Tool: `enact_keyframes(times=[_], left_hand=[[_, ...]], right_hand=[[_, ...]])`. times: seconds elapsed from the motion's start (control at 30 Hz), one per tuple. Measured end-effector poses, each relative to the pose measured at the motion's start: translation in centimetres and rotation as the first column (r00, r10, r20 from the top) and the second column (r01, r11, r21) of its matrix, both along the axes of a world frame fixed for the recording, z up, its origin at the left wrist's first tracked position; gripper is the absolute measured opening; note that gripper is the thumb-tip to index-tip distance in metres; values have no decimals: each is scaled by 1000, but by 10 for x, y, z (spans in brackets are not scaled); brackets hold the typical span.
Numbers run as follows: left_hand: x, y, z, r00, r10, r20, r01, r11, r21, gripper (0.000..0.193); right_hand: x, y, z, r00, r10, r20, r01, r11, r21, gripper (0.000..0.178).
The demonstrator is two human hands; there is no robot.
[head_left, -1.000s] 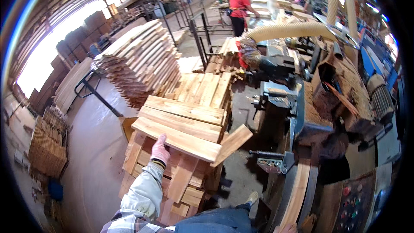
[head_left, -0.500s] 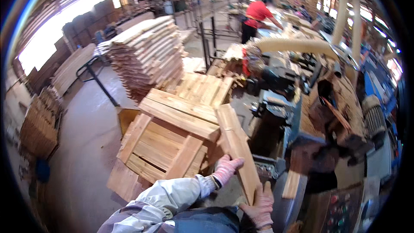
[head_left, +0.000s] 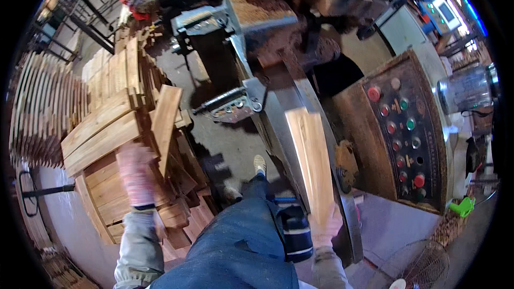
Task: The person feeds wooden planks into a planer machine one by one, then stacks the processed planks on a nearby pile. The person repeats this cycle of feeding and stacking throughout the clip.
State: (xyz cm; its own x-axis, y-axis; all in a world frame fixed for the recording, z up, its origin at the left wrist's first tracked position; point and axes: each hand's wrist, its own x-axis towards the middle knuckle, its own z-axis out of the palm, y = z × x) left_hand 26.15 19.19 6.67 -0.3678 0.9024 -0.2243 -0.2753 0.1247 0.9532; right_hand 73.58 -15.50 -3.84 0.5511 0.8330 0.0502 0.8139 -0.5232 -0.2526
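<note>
My left hand (head_left: 136, 174), in a pinkish knitted glove, is over the stacked wooden boards (head_left: 101, 128) at the left. Motion smears its fingers, so their pose is unclear. A loose wooden board (head_left: 166, 123) leans at the right side of that stack, just beyond the hand. On the right, my right hand (head_left: 326, 226), gloved too, grips the near end of a pale wooden board (head_left: 309, 155). This board points away from me along a grey metal machine rail (head_left: 281, 112). The right fingers are partly hidden by the board.
Right of the rail stands a control panel (head_left: 407, 134) with red and green buttons. A fan (head_left: 415, 267) is at the lower right. Machine parts (head_left: 209, 21) and sawdust lie ahead. A taller wood pile (head_left: 45, 107) and a pallet jack handle (head_left: 48, 190) are at far left.
My view has swung right and down. Both hands held one board together; now they are apart, the left over the stack and the right on a board at the rail.
</note>
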Motion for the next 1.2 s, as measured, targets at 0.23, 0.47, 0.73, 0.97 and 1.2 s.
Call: enact_keyframes(times=[0.23,0.47,0.73,0.97,1.2], left_hand=[[-264,75,-49,825,563,-48,-551,785,-284,35],[-340,114,-93,760,567,318,-565,818,-108,49],[-288,137,-85,789,547,279,-587,805,81,31],[-272,177,-73,803,527,279,-528,846,-77,40],[-367,175,-102,951,254,177,-268,962,57,39]], right_hand=[[6,186,-9,998,-33,48,25,985,171,103],[13,300,-44,1000,3,-6,-1,955,296,106],[-20,79,-19,997,74,-24,-76,994,-82,102],[-27,19,-26,981,74,177,-49,988,-144,94],[9,211,-10,948,260,184,-244,964,-105,78]])
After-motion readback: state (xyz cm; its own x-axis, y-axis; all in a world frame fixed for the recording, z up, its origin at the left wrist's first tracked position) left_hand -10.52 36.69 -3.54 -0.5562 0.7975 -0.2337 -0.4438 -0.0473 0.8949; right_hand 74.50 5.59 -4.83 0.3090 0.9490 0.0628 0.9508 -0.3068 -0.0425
